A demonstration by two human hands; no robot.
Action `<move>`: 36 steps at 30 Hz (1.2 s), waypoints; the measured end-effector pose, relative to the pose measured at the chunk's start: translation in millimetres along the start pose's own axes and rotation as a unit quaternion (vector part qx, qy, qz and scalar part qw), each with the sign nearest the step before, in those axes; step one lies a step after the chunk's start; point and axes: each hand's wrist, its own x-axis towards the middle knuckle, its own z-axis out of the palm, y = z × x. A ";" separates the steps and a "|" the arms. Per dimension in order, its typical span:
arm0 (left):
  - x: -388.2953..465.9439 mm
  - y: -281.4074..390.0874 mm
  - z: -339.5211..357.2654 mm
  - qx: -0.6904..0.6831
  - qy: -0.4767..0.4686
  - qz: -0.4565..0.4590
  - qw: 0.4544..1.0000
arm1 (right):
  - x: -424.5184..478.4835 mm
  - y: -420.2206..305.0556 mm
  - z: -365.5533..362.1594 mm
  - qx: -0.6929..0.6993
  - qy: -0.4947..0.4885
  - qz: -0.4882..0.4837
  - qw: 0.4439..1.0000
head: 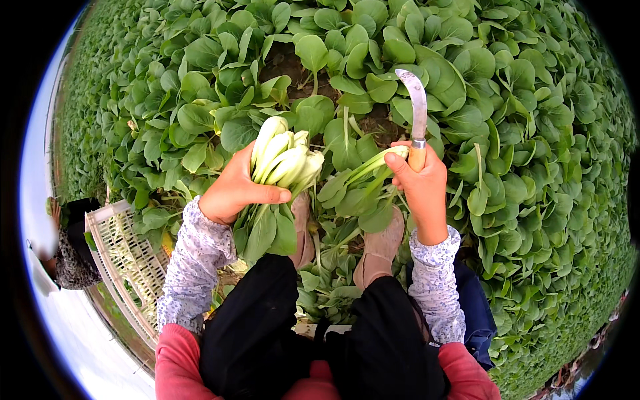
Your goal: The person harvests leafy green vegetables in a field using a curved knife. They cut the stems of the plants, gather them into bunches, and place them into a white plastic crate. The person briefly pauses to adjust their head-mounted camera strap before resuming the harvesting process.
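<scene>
My left hand (232, 187) is closed around a bunch of bok choy (285, 160), its pale stem bases pointing up and its leaves hanging below my fist. In my right hand (422, 182) is a curved harvesting knife (416, 105) with a wooden handle, its blade upright and tip bent to the left. The same hand pinches one more bok choy plant (362, 172) by its base, between thumb and fingers, leaves drooping to the left. A gap separates the two hands.
Dense growing bok choy (525, 150) spreads ahead and to both sides. Loose leaves (330, 295) lie between my shoes (382, 242). On the left stands a white plastic crate (120, 250) with pale-stemmed vegetables inside. Another person (77, 250) is beyond it.
</scene>
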 end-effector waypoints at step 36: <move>6.8 -87.3 -97.7 0.768 0.136 0.065 0.623 | 77.1 117.5 117.6 -0.188 -0.158 -0.027 0.969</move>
